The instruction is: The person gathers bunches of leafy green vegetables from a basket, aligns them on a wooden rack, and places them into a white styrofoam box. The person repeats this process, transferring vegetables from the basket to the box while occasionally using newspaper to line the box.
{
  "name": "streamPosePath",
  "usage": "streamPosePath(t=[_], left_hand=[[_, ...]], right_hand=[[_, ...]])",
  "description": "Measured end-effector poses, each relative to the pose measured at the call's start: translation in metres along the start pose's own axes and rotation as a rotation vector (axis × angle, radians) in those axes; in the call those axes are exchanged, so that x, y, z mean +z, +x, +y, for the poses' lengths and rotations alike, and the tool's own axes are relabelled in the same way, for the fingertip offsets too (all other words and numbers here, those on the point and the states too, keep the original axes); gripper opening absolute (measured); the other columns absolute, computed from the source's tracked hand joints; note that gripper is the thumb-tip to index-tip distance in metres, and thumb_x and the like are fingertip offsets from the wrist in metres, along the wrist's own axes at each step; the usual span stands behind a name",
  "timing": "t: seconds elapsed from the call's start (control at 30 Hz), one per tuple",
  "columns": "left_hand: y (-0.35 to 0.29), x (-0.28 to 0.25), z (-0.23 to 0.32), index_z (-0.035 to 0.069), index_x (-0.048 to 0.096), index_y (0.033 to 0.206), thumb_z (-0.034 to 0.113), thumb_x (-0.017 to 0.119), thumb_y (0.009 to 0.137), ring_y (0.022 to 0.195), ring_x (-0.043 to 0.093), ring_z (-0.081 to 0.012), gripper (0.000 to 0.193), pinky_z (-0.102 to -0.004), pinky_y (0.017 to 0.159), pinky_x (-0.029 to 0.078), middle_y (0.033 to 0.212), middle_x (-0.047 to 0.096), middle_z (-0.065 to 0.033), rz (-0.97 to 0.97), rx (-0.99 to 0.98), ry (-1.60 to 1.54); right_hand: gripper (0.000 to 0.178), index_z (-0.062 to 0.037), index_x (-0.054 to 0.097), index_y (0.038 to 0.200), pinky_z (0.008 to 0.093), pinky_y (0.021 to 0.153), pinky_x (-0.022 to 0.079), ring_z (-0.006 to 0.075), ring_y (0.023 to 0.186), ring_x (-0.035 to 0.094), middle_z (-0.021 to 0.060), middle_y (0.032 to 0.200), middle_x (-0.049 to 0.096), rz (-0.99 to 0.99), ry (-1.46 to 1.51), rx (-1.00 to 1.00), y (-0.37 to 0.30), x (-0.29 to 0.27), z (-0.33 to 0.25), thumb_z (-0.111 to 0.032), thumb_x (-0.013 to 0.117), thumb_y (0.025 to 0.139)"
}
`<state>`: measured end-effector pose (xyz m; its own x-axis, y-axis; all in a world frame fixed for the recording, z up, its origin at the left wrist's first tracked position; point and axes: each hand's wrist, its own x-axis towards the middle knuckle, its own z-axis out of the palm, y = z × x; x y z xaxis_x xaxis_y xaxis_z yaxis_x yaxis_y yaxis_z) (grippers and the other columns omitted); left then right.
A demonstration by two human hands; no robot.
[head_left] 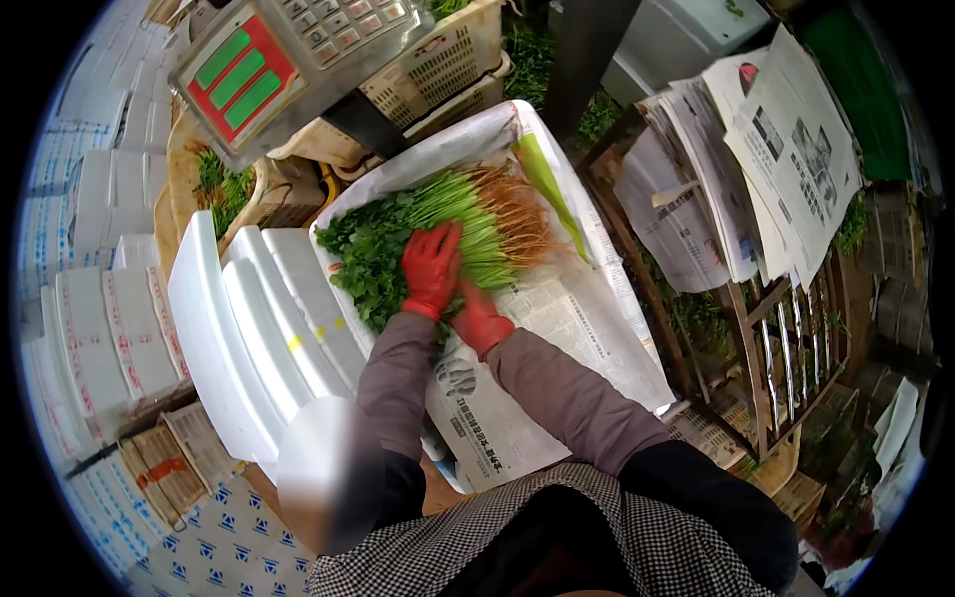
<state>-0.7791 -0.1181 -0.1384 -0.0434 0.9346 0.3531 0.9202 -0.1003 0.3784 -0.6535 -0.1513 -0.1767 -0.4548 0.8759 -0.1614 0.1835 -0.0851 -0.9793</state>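
Observation:
A thick layer of leafy herbs that look like coriander (468, 224) lies in a newspaper-lined white foam box (534, 121). Its leaves point left and its brown roots right. My left hand (430, 271), in a red glove, rests on top of the stems and leaves with its fingers stretched out. Close beside it, also gloved in red, my right hand (481, 320) is at the near edge of the bunch; its fingertips are blurred and partly hidden by the stems. Printed newspaper (542, 343) covers the near part of the box.
A scale display with keypad (288, 70) stands over the box's far left. White foam lids (234, 343) lean along the left side. At right, a slatted rack (761, 343) bears stacked newspapers (791, 149). Plastic crates (438, 75) stand behind.

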Motion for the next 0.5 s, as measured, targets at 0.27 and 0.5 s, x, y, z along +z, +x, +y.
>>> streamPosePath(t=[0.27, 0.5], left_hand=[[0.004, 0.024, -0.017, 0.002, 0.065, 0.120, 0.014, 0.062, 0.082, 0.100, 0.063, -0.0346, 0.040, -0.0463, 0.090, 0.050, 0.117, 0.068, -0.0154, -0.035, 0.099, 0.417], [0.006, 0.014, 0.021, -0.003, 0.059, 0.131, 0.021, 0.057, 0.095, 0.121, 0.055, -0.0432, 0.043, -0.0480, 0.106, 0.043, 0.134, 0.058, -0.0261, -0.192, 0.180, 0.191]], right_hand=[[0.048, -0.0153, 0.045, 0.144, 0.0402, 0.109, 0.041, 0.0173, 0.132, 0.050, 0.0040, 0.147, 0.048, -0.098, 1.172, 0.826, -0.096, -0.096, -0.035, -0.021, 0.057, 0.098], [0.050, -0.0076, 0.050, 0.140, 0.0401, 0.102, 0.047, 0.0298, 0.121, 0.059, 0.0139, 0.134, 0.060, 0.020, 1.209, 0.727, -0.225, -0.197, -0.018, -0.034, 0.056, 0.098]])
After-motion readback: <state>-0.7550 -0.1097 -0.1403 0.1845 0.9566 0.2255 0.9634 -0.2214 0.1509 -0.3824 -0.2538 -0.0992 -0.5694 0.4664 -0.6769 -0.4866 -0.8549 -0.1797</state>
